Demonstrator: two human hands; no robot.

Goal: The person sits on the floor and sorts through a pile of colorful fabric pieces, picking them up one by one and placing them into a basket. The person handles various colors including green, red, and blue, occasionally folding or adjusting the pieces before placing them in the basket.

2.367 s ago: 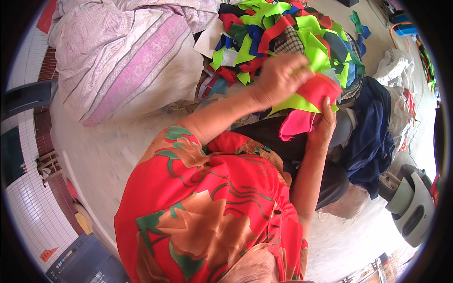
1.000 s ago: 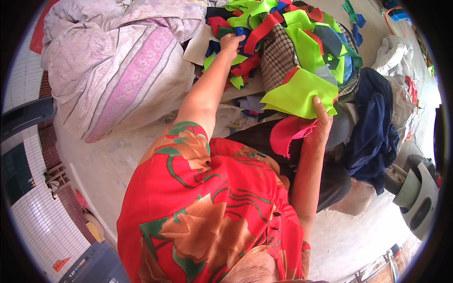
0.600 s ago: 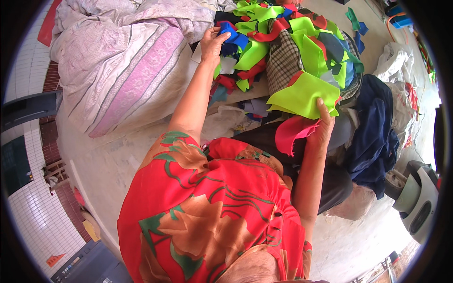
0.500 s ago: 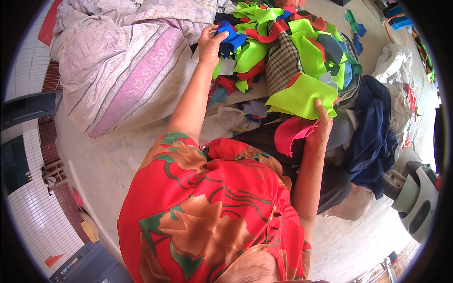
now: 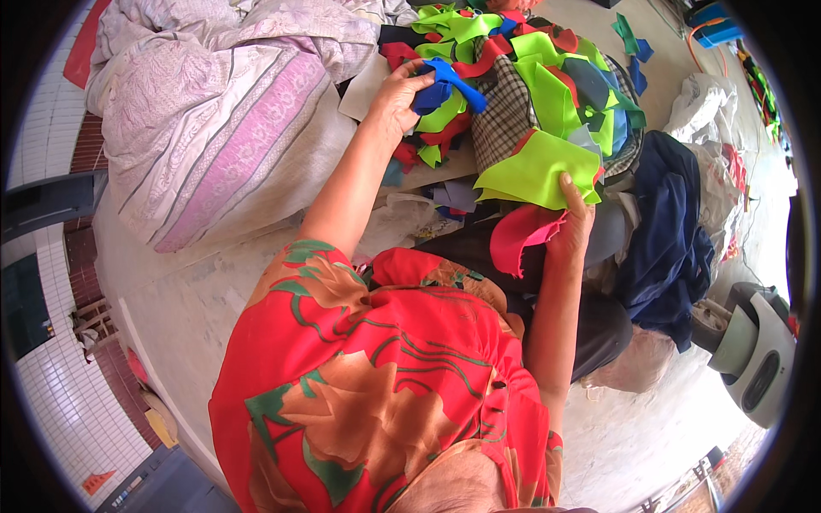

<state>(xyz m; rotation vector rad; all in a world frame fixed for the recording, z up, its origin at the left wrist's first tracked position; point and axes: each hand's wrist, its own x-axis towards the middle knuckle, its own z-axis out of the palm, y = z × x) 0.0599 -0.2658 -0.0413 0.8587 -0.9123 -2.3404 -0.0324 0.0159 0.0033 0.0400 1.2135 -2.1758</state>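
Note:
Pinched in my left hand (image 5: pixel 399 100) is a blue fabric scrap (image 5: pixel 446 84), held up over the near left part of a heap of offcuts. My right hand (image 5: pixel 571 224) grips a lime-green fabric piece (image 5: pixel 539 173), its thumb lying on top. A pinkish-red strip (image 5: pixel 523 237) hangs from the same hand, and a red edge shows behind the green. Beyond both hands the mixed pile of green, red and blue scraps (image 5: pixel 547 81) spreads over a checked cloth (image 5: pixel 498 128). The fingertips under the green piece are hidden.
At the left bulges a large bundle in pale patterned cloth (image 5: pixel 248 145) with a purple stripe. Dark navy fabric (image 5: pixel 663 231) lies to the right, beside white plastic bags (image 5: pixel 705 115). A grey-white machine (image 5: pixel 757 359) stands at the far right. A few loose scraps (image 5: pixel 631 51) lie beyond the pile.
My left hand has drawn nearer and to the right, lifting the blue scrap off the heap. The right hand still holds its green and pinkish-red pieces in nearly the same place.

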